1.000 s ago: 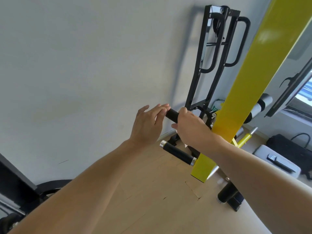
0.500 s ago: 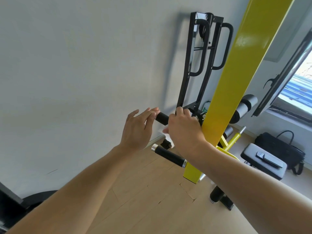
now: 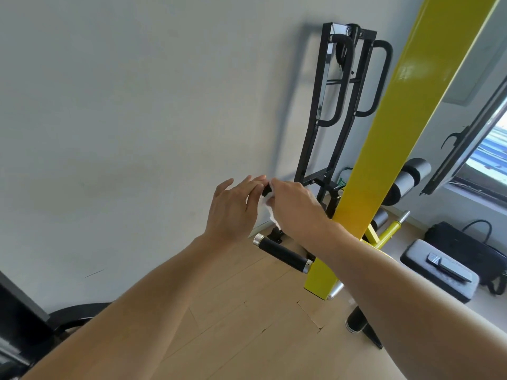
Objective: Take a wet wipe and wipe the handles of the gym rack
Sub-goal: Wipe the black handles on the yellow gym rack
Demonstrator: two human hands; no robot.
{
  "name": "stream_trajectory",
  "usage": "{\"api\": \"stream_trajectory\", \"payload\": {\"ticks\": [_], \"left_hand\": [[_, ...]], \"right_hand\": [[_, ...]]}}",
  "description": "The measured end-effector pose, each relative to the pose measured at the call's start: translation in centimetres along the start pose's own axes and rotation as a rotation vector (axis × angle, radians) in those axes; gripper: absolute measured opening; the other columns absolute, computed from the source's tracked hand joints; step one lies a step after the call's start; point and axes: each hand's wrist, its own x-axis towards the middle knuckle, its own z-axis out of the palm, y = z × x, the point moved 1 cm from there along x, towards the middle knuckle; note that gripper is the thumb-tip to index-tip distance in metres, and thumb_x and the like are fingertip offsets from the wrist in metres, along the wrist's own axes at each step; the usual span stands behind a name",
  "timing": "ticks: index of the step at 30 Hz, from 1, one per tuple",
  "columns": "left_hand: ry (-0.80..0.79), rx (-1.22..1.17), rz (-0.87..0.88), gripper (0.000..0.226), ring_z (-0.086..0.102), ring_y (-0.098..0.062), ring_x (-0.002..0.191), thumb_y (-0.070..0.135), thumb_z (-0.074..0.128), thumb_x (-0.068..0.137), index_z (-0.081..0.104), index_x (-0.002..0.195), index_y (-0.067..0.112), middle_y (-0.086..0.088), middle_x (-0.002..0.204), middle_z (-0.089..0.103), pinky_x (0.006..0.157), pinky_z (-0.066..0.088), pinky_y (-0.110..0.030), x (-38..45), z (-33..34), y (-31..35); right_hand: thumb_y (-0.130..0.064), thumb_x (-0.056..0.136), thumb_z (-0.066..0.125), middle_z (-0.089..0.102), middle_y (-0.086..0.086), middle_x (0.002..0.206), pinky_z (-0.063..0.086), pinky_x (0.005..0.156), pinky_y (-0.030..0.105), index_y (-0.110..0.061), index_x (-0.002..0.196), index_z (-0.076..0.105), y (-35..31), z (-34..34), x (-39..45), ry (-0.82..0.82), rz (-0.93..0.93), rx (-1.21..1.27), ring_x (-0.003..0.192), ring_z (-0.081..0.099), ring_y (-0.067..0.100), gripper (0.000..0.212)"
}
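A yellow rack post [image 3: 384, 149] carries two black padded handles that stick out to the left. My right hand [image 3: 295, 208] grips the upper handle [image 3: 266, 191] with a white wet wipe [image 3: 270, 213] wrapped round it; only the handle's tip shows. My left hand [image 3: 233, 208] hovers just left of that tip with its fingers straight, holding nothing. The lower handle [image 3: 282, 256] with silver end caps is bare, below both hands.
A black frame with looped grips [image 3: 343, 100] leans on the white wall behind. Black foam rollers [image 3: 411, 174] sit behind the post. A grey case [image 3: 439, 270] and a black bag [image 3: 466, 248] lie on the wooden floor at the right, under a window.
My right hand has slid outward along the upper handle toward its tip, and the wipe now shows under it. My left hand stays beside the tip. The view shifted slightly.
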Motion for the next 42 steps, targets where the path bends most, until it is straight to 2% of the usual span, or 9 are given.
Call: {"api": "stream_trajectory", "payload": {"ticks": [7, 12, 15, 21, 24, 29, 33, 38, 42], "left_hand": [[-0.026, 0.023, -0.002, 0.062, 0.055, -0.008, 0.135, 0.047, 0.016, 0.103, 0.065, 0.134, 0.025, 0.012, 0.137, 0.065, 0.121, 0.028, -0.042, 0.0, 0.4, 0.5], [0.014, -0.081, -0.025, 0.052, 0.065, -0.008, 0.118, 0.041, 0.027, 0.106, 0.068, 0.13, 0.021, 0.008, 0.135, 0.067, 0.118, 0.035, -0.042, -0.2, 0.4, 0.8], [0.024, -0.085, -0.04, 0.049, 0.065, -0.011, 0.114, 0.038, 0.031, 0.105, 0.069, 0.129, 0.019, 0.005, 0.132, 0.069, 0.117, 0.036, -0.041, -0.4, 0.0, 0.7], [0.009, -0.025, 0.004, 0.044, 0.068, -0.014, 0.115, 0.034, 0.031, 0.108, 0.069, 0.127, 0.024, 0.005, 0.128, 0.072, 0.118, 0.033, -0.039, 0.0, -0.3, -0.2], [-0.002, 0.011, 0.05, 0.047, 0.062, -0.012, 0.127, 0.037, 0.029, 0.108, 0.067, 0.131, 0.022, 0.006, 0.131, 0.069, 0.12, 0.03, -0.042, 0.2, -0.1, -0.2], [-0.016, -0.035, 0.036, 0.055, 0.06, -0.007, 0.129, 0.043, 0.022, 0.106, 0.065, 0.134, 0.023, 0.009, 0.132, 0.069, 0.12, 0.029, -0.042, 0.1, 0.2, 0.4], [-0.011, -0.13, 0.014, 0.049, 0.066, -0.012, 0.121, 0.038, 0.031, 0.107, 0.068, 0.131, 0.017, 0.003, 0.132, 0.069, 0.118, 0.034, -0.043, -0.3, 0.6, 1.0], [0.035, -0.097, -0.012, 0.058, 0.073, -0.017, 0.104, 0.049, 0.026, 0.105, 0.07, 0.128, 0.018, 0.002, 0.126, 0.073, 0.115, 0.038, -0.044, -0.8, 0.3, 0.8], [0.045, -0.061, 0.006, 0.052, 0.072, -0.012, 0.106, 0.043, 0.028, 0.108, 0.07, 0.128, 0.019, 0.006, 0.13, 0.071, 0.116, 0.037, -0.043, -0.5, -0.2, -0.1]], "right_hand": [[-0.017, 0.101, 0.054, 0.061, 0.008, 0.102, 0.046, 0.062, 0.026, -0.003, 0.128, 0.052, 1.0, -0.3, -4.2, -0.07, 0.125, -0.528, 0.09, 0.067, 0.02, 0.03], [-0.019, 0.105, 0.047, 0.064, 0.006, 0.103, 0.056, 0.065, 0.03, -0.007, 0.158, 0.004, 1.7, 1.8, -2.7, 0.17, 0.01, -0.278, 0.087, 0.067, 0.019, 0.07], [-0.024, 0.099, 0.061, 0.069, 0.002, 0.094, 0.059, 0.072, 0.035, -0.01, 0.158, -0.011, 1.4, 2.8, -0.5, 0.245, -0.036, 0.017, 0.074, 0.065, 0.015, 0.093], [-0.025, 0.099, 0.061, 0.064, -0.001, 0.08, 0.058, 0.072, 0.034, -0.007, 0.158, -0.009, 0.0, 1.9, 1.8, 0.099, -0.034, 0.132, 0.063, 0.061, 0.015, 0.093], [-0.014, 0.099, 0.059, 0.069, 0.008, 0.097, 0.053, 0.067, 0.035, -0.007, 0.159, -0.002, 0.7, 0.5, 0.3, 0.0, 0.096, -0.107, 0.074, 0.064, 0.021, 0.085], [-0.011, 0.101, 0.047, 0.056, 0.01, 0.086, 0.041, 0.053, 0.032, -0.004, 0.157, -0.008, 1.4, -0.4, -3.1, -0.085, 0.163, -0.422, 0.067, 0.056, 0.021, 0.079], [-0.015, 0.102, 0.051, 0.065, 0.006, 0.09, 0.046, 0.055, 0.031, -0.007, 0.157, -0.009, 1.3, 0.8, -1.8, 0.059, 0.101, -0.226, 0.066, 0.06, 0.018, 0.082], [-0.028, 0.092, 0.071, 0.066, 0.005, 0.085, 0.053, 0.071, 0.028, -0.009, 0.157, -0.011, 0.8, 0.5, 0.4, -0.029, 0.029, 0.088, 0.067, 0.062, 0.016, 0.106], [-0.043, 0.078, 0.082, 0.061, 0.008, 0.093, 0.055, 0.075, 0.032, -0.014, 0.149, 0.016, 1.3, -0.3, -1.0, -0.102, 0.094, 0.096, 0.078, 0.062, 0.02, 0.101]]}}
